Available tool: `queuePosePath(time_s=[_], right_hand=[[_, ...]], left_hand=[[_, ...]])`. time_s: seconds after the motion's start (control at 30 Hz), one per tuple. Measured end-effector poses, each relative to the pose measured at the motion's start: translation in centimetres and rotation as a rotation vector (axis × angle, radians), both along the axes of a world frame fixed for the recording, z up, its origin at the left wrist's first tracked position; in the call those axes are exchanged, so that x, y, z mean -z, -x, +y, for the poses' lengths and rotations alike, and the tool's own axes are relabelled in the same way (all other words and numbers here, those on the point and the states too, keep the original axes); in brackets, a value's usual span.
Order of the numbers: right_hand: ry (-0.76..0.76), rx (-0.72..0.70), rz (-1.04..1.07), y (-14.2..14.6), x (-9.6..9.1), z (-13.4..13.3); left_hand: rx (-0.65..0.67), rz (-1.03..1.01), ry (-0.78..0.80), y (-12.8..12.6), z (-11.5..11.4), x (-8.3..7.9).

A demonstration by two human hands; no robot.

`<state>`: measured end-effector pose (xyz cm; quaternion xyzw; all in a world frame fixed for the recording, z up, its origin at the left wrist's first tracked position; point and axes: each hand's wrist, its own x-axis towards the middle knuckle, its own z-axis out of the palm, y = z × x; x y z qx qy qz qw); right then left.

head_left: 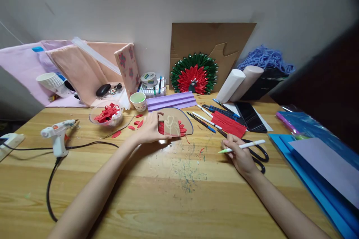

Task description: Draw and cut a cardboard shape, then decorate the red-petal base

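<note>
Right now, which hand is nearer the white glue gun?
Left: the left hand holds the cardboard piece right of the glue gun; the right hand, holding a marker, is farther right.

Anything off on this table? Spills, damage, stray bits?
Blue-green flecks mar the otherwise plain table, maybe ink or paint. Red pieces lie loose outside the bowl, which holds other red scraps. Cardboard at the back shows a ragged cut or tear toward its right.

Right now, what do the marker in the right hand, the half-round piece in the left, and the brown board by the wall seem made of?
Marker: likely plastic, its white barrel smooth.
Half-round piece: probably cardboard, flat, matt and tan.
Board: seemingly cardboard too, dull brown, with an apparent cut.
</note>
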<state>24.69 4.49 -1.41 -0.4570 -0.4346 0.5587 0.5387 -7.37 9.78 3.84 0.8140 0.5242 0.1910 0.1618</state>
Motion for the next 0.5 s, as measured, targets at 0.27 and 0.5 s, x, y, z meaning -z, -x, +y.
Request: queuePosePath(time_s=[0.27, 0.5], right_hand=[[0.006, -0.018, -0.004, 0.0, 0.1, -0.1], [-0.019, -0.025, -0.019, 0.0, 0.1, 0.0]], left_hand=[[-0.008, 0.036, 0.045, 0.5, 0.5, 1.4], [0.019, -0.016, 0.070, 0.2, 0.2, 0.3]])
